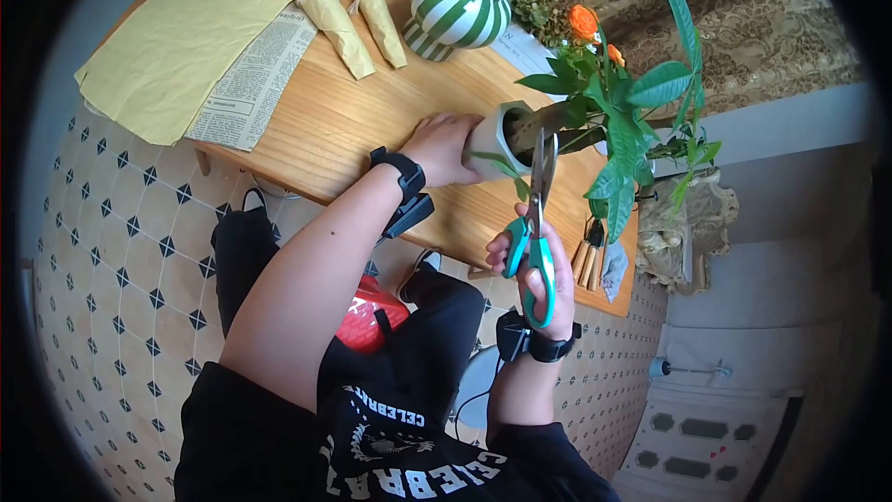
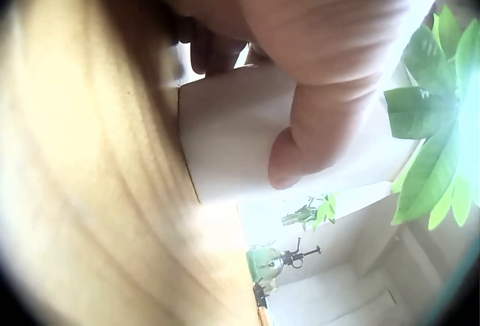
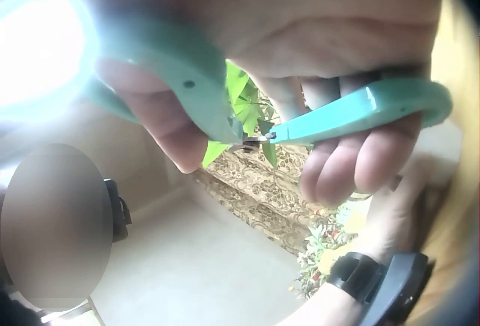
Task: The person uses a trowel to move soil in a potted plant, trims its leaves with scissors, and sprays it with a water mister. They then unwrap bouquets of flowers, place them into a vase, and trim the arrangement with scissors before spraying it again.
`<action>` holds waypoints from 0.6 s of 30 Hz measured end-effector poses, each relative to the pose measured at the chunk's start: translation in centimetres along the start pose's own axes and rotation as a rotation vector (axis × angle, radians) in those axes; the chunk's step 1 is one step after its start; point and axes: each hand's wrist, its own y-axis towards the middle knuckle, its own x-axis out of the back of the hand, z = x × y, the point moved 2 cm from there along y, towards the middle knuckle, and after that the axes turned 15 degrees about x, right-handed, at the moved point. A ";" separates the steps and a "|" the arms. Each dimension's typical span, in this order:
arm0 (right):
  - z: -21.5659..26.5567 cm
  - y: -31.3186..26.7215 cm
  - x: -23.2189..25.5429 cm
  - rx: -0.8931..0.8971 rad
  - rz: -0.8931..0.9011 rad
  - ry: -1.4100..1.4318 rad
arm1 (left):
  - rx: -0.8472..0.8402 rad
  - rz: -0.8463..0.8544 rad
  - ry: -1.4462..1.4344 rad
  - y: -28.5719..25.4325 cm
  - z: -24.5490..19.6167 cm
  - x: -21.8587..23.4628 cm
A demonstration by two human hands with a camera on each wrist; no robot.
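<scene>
My left hand (image 1: 440, 151) holds a white flowerpot (image 1: 483, 145) near its base, the thumb along one side in the left wrist view and the fingers round the other. From the pot leans a green potted plant (image 1: 624, 153) with a thick stem and broad leaves. My right hand (image 1: 559, 271) grips scissors (image 1: 536, 225) by their teal handles (image 3: 352, 113), thumb in one loop and several fingers in the other. In the head view the blades point up beside the pot's rim, nearly together, overlapping the lower leaves. A small leafy shoot hangs by the pot near the blades.
On the wooden table (image 1: 372, 116) stands a green-and-white striped vase (image 1: 462, 6). Yellow wrapping paper (image 1: 181, 42), newspaper (image 1: 249, 84) and paper-wrapped bundles (image 1: 325, 23) lie left. Orange flowers (image 1: 583, 22) are behind the plant. Wooden-handled tools (image 1: 586, 262) and a grey cloth (image 1: 614, 270) lie right.
</scene>
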 end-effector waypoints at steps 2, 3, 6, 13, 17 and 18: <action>-0.1 -0.2 0.3 -0.129 -0.018 -0.006 | 0.000 -0.020 0.016 -0.1 -0.1 -0.1; -0.2 -0.3 0.4 -0.191 -0.028 -0.008 | 0.005 -0.033 0.038 -0.1 -0.2 -0.1; -0.5 -0.4 0.3 -0.130 -0.046 -0.047 | 0.021 -0.052 0.064 -0.2 -0.4 -0.1; -0.6 -0.7 0.3 -0.093 -0.085 0.001 | 0.033 -0.078 0.062 -0.4 -0.6 -0.1; -0.9 -1.2 0.6 -0.071 -0.096 0.017 | 0.035 -0.056 0.058 -0.4 -0.6 -0.1; -0.9 -1.2 0.6 -0.077 -0.107 -0.010 | 0.035 -0.058 0.053 -0.4 -0.6 -0.1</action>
